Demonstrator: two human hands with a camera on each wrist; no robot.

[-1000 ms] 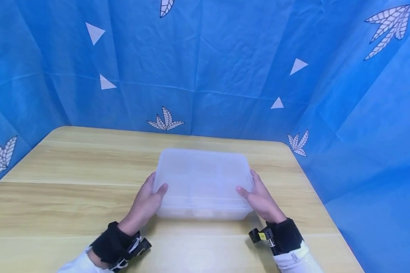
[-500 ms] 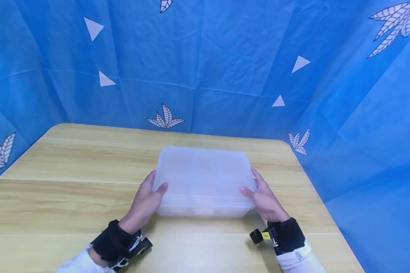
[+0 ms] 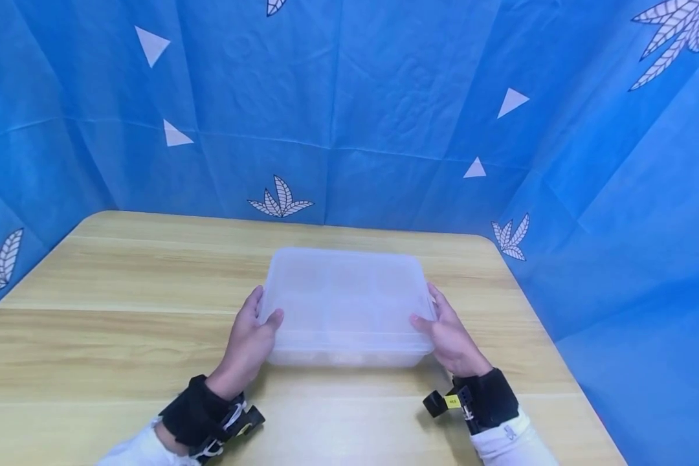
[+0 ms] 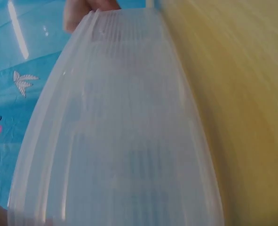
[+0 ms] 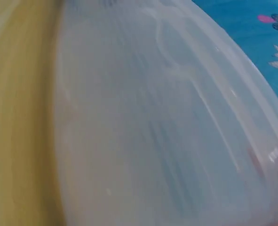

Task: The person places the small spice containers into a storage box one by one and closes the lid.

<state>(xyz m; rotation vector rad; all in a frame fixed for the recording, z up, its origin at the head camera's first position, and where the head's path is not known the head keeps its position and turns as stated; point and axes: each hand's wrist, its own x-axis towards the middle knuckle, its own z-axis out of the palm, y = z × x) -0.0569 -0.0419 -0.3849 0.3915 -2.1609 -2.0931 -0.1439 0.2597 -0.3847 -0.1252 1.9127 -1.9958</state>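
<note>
A translucent white plastic storage box (image 3: 349,298) with its lid on is held between my two hands near the middle of the table. My left hand (image 3: 249,340) grips its left end, thumb over the lid's edge and fingers along the side. At the opposite end my right hand (image 3: 451,336) grips it the same way, thumb on top. Faint squarish divisions show through the lid. In the left wrist view the ribbed wall of the box (image 4: 124,117) fills the middle. The right wrist view shows the box wall (image 5: 143,117) up close, slightly blurred.
The box is over a light wood-grain table (image 3: 122,323) with rounded far corners. A blue cloth curtain (image 3: 384,97) printed with white leaves and triangles hangs behind and on both sides. Each wrist wears a black strap (image 3: 195,414) with a small camera.
Over the last second my right hand shifts slightly along the box's right end, its thumb sliding toward the edge. The head view tilts a little. Both hands keep their hold.
</note>
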